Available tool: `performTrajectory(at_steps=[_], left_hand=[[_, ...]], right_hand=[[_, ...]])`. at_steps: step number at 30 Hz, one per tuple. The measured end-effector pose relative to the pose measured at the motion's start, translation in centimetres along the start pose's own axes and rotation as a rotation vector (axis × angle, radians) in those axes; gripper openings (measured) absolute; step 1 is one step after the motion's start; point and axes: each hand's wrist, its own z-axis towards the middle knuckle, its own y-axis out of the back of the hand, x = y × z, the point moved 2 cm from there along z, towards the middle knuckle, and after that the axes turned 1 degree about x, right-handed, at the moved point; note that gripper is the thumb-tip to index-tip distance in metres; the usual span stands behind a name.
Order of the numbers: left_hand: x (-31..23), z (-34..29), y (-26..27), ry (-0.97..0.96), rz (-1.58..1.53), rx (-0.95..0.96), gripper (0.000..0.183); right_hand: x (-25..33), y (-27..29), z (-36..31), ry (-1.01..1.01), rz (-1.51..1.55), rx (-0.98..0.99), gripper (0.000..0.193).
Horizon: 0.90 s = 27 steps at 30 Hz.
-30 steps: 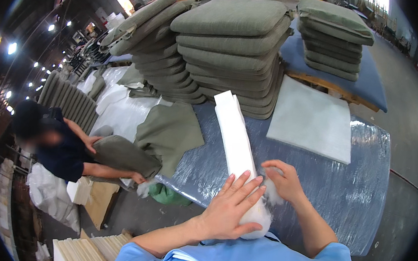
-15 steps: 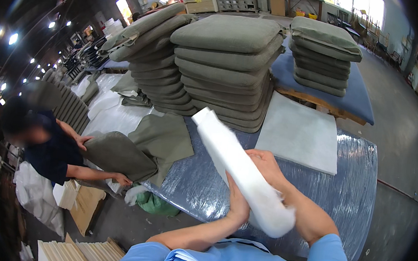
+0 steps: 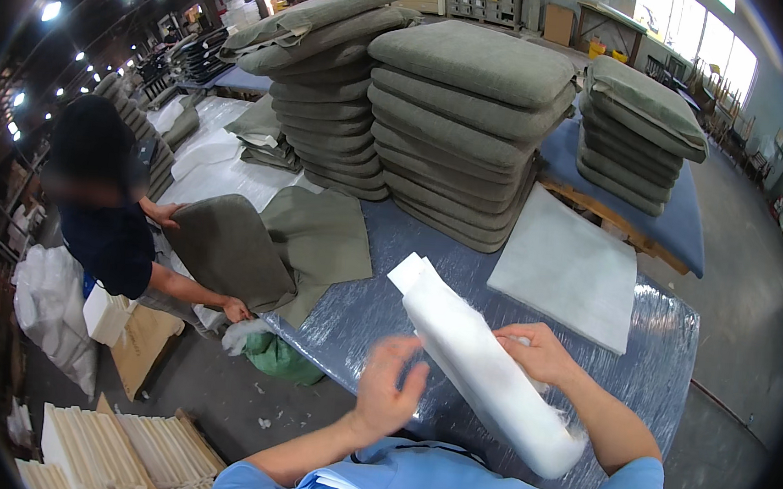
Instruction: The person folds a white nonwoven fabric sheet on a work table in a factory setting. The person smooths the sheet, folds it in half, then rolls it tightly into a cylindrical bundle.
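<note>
A foam pad wrapped in white fluffy wadding (image 3: 483, 367) stands on edge in front of me, tilted, above the film-covered table. At its far end the white foam's square corner sticks out of the wadding. My right hand (image 3: 537, 353) grips the pad's right side, with the fingertips partly hidden in the wadding. To the left of the pad, apart from it, my left hand (image 3: 389, 387) is slightly blurred, its fingers spread and nothing in them. A stack of flat white wadding sheets (image 3: 569, 268) lies on the table beyond my right hand.
Tall stacks of grey-green cushions (image 3: 466, 112) stand along the table's (image 3: 351, 287) far side. On the left, a co-worker (image 3: 105, 204) holds a grey-green cushion (image 3: 230, 250) by a spread cloth (image 3: 318, 239). Cream foam pieces (image 3: 108, 452) sit at lower left, near a green bag (image 3: 281, 357).
My left hand has let go of the pad and moved left, opening. The pad has shifted slightly right and nearer, still in my right hand. The co-worker's cushion is tipped more upright.
</note>
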Motion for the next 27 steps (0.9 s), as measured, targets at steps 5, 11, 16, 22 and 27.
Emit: performTrajectory(at_steps=[5,11,16,22,27], left_hand=[[4.0,7.3,2.8,-0.081,-0.084,-0.126,0.057],[6.5,9.6,2.0,-0.102,-0.271,0.140,0.051],[6.3,10.9,1.5,-0.062,-0.391,0.158,0.032],[5.8,12.9,2.7,-0.130,-0.393,0.256,0.014],[6.7,13.2,3.0,-0.148,-0.336,0.309,0.012]], right_hand=[[1.1,0.6,2.0,0.053,-0.179,0.060,0.028],[5.4,-0.5,5.2,0.203,-0.155,0.000,0.035],[7.9,-0.1,7.4,0.219,-0.335,0.126,0.045],[12.3,-1.6,7.9,0.286,-0.766,0.271,0.053],[12.5,-3.2,8.7,0.218,-0.755,0.287,0.051]])
